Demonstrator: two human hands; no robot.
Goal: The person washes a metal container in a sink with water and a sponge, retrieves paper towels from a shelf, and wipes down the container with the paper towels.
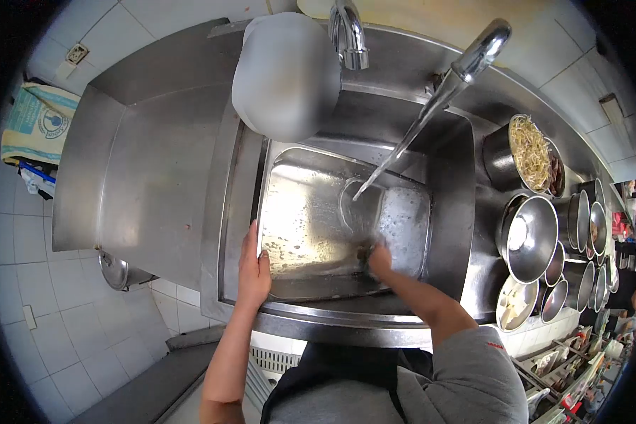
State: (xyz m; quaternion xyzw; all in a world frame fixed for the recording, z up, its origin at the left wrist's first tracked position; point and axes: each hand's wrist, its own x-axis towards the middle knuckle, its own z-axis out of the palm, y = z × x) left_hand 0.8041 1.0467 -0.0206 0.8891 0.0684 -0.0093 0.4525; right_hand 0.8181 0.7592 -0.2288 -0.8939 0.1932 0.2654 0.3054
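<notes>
A large rectangular metal pan [300, 219] sits tilted in the steel sink [451, 212], its inner surface wet and spotted with drops. My left hand [253, 274] grips the pan's left rim, thumb over the edge and fingers along the side. Down on the pan's floor, right of its middle, my right hand [379, 260] is closed and smeared by motion. Something small and dark shows at its fingers, too blurred to name. From the right faucet [482, 51] a stream of water [413, 134] falls into the pan, just beyond my right hand.
A second faucet [350, 42] stands at the back, beside a pale rounded object [286, 78], partly blurred. Several metal bowls [531, 239] and a pot of bean sprouts [531, 152] crowd the right counter. A steel counter [155, 169] extends left; a lidded pot [116, 272] is below.
</notes>
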